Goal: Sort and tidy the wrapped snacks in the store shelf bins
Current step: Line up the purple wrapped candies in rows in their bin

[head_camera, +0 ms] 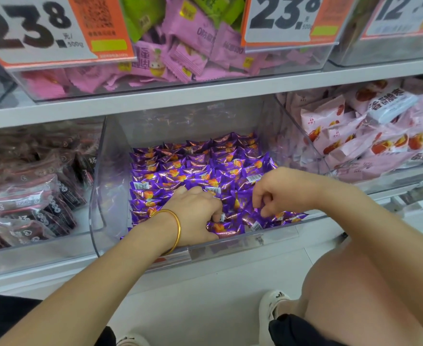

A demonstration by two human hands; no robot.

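Your left hand (196, 214) curls round a purple packet (225, 228); your right hand (279, 193) pinches another, likely squaring the front row of the bin (100, 188).

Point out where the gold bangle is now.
Head view: the gold bangle circles the left wrist, at the front lip of the clear bin of purple snacks.

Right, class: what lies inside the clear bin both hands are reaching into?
The clear bin holds purple wrapped snacks, neat rows at the back, looser in front. The left hand and right hand cover some; the bin's floor is hidden beneath them.
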